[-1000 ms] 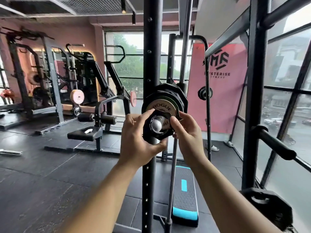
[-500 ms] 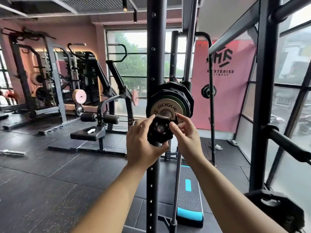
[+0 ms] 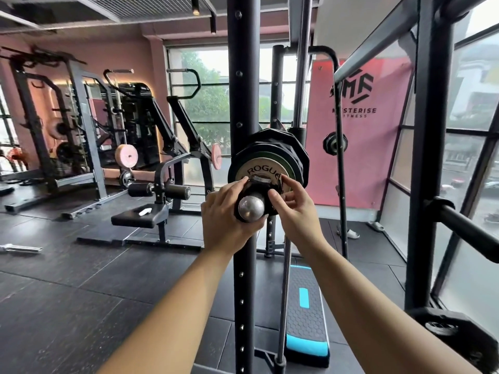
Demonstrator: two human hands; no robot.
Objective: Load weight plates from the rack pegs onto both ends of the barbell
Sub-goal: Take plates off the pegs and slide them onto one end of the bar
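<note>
Leftmost, a loose steel bar (image 3: 20,248) lies on the dark floor (image 3: 81,306), with a black rack (image 3: 81,136) standing behind it against the pink wall. Next comes a pink plate (image 3: 126,155) on a machine, and just right of it a padded bench (image 3: 140,218) with a small white object on its pad.

At centre, a black upright (image 3: 244,103) with a row of holes runs from top to bottom of the view. The left hand (image 3: 226,225) has its fingers curled round the left edge of a small black plate (image 3: 260,190), thumb underneath. This plate sits around a round steel bar end (image 3: 251,207), which pokes through its hole toward the camera. Directly behind it is a pale plate lettered ROGUE (image 3: 263,171), backed by larger black plates (image 3: 294,147); whether the small plate touches the ROGUE plate cannot be told. The right hand (image 3: 295,209) pinches the small plate's right edge between thumb and fingertips.

Below and to the right lies a black step with blue trim (image 3: 306,333). Further right hangs a pink banner (image 3: 359,130), then a black peg (image 3: 472,233) juts from the near rack post, with another black plate (image 3: 453,336) low at the right edge.
</note>
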